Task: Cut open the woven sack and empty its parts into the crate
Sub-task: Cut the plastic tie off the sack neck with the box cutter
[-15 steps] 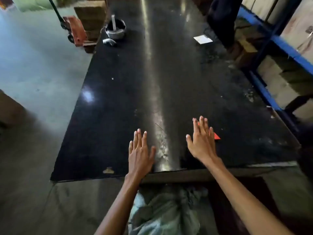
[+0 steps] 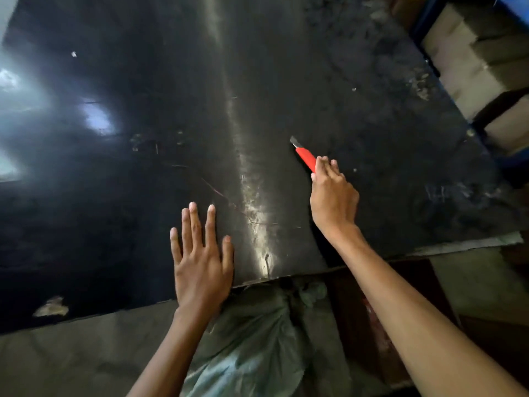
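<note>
Red plastic utility knife (image 2: 305, 157) with a short grey blade is in your right hand (image 2: 333, 197); grip is fingers curled round the rear of the handle, blade end sticking out up-left, away from you; can't tell if the blade tip touches the surface; your left hand (image 2: 200, 263) has no grip on anything, fingers spread and straight, palm down near the near edge of the glossy black desk (image 2: 120, 196); can't tell if the palm is pressed flat or just above it; both hands well apart, a bright scratched glare streak (image 2: 249, 181) running down the desk between them; pale grey-green woven sack (image 2: 252, 336) sits below the desk's near edge, on the floor between your forearms, its top bunched up right under the edge; sack looks closed at the bunched top, contents hidden; dark brown boxy shape (image 2: 380, 319) just right of the sack, under your right forearm, too dim to say what it is; blue metal shelving with cardboard boxes (image 2: 469, 58) at upper right beyond the desk; small pale chip (image 2: 51, 310) in the desk's surface at near left.
</note>
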